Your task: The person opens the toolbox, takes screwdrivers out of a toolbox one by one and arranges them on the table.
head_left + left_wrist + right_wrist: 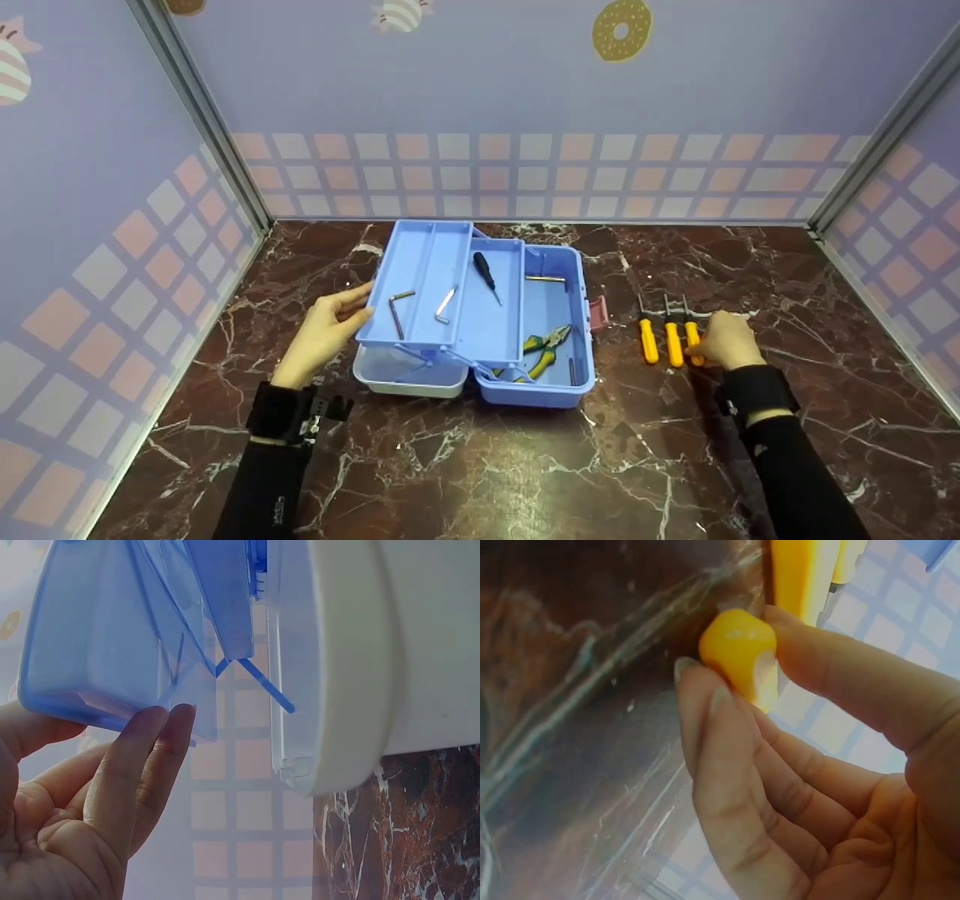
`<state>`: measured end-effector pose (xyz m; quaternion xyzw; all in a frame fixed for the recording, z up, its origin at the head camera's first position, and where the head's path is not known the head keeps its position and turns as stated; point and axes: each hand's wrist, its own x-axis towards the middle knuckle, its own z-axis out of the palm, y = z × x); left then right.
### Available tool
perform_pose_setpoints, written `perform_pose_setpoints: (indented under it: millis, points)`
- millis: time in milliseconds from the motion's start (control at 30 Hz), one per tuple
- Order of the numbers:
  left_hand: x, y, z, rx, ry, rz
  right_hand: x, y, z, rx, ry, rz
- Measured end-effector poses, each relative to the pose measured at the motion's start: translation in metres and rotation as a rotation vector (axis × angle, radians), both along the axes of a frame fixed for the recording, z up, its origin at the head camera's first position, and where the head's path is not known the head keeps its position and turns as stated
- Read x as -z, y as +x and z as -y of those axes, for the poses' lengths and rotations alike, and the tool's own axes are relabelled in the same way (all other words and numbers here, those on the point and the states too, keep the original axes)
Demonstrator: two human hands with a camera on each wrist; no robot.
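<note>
Left of centre, the left hand [328, 330] grips the tray [411, 262]; at right, the right hand [727, 340] pinches a yellow screwdriver [737, 646].

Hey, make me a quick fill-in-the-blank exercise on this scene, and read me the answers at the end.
1. The left hand holds the edge of the raised tray, where the L-shaped keys number ___.
2. The small screwdriver in the lower tray has a handle coloured ___.
3. The right hand pinches a tool handle coloured ___.
4. The handles of the pliers pair yellow with ___.

Answers: two; black; yellow; green.
</note>
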<state>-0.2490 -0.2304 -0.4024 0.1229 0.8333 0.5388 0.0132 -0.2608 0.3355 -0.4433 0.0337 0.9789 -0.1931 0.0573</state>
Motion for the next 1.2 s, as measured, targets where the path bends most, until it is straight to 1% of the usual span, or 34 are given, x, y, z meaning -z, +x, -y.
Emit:
perform_pose_setpoints:
  millis: [300,433,567,667,833,933,1067,1200]
  points:
    - [0.001,0.0,0.001,-0.004,0.007,0.004,-0.003,0.001,0.002,-0.006,0.005,0.001]
    - [0.001,0.0,0.001,-0.005,0.01,0.008,-0.005,0.002,0.001,-0.025,0.017,0.002]
    - [0.001,0.0,0.001,-0.003,0.004,0.008,-0.009,0.004,0.001,-0.036,0.037,-0.016]
    - [0.001,-0.001,0.001,-0.001,0.004,0.004,-0.013,0.006,0.001,-0.014,0.062,-0.028]
    - [0.0,0.0,0.0,-0.002,-0.006,0.004,-0.023,0.006,0.004,0.052,0.116,-0.02]
    - [-0.001,0.001,0.0,-0.004,-0.017,0.008,-0.027,0.005,0.008,0.071,0.135,-0.043]
    - [-0.001,0.001,0.0,-0.008,-0.02,0.012,-0.029,0.003,0.012,0.044,0.137,-0.095]
    - [-0.001,0.001,0.0,-0.007,-0.021,0.012,-0.03,0.001,0.015,-0.03,0.146,-0.116]
